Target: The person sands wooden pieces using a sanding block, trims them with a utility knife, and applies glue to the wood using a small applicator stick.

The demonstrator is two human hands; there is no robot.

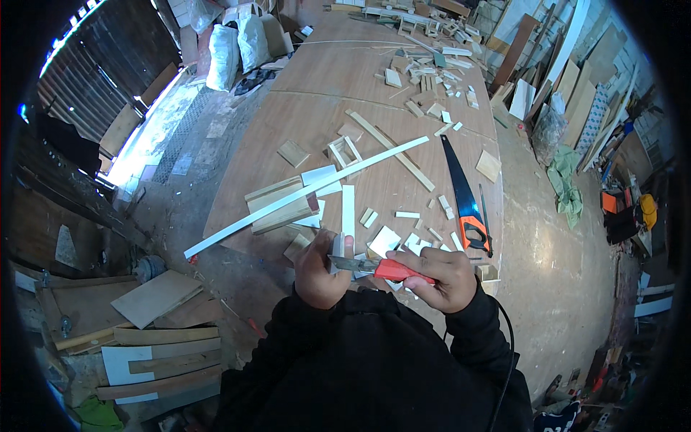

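My right hand point(450, 277) is wrapped round the red handle of a knife point(394, 271), its grey metal blade pointing left. My left hand point(317, 273) is closed on a small pale piece of wood point(338, 245), the thumb along its side. The blade's tip lies at the left fingers and partly covers the piece. Just beyond the left hand lies a white strip point(348, 209). A square white-faced offcut point(384, 241) and several small blocks sit near the knife.
A long white-faced strip point(309, 196) slants across a grooved wooden block point(270, 205). To the right lies a handsaw point(464, 187) with an orange and black handle. Wooden offcuts point(425, 79) crowd the table's far end. Boards point(162, 299) are stacked on the lower left.
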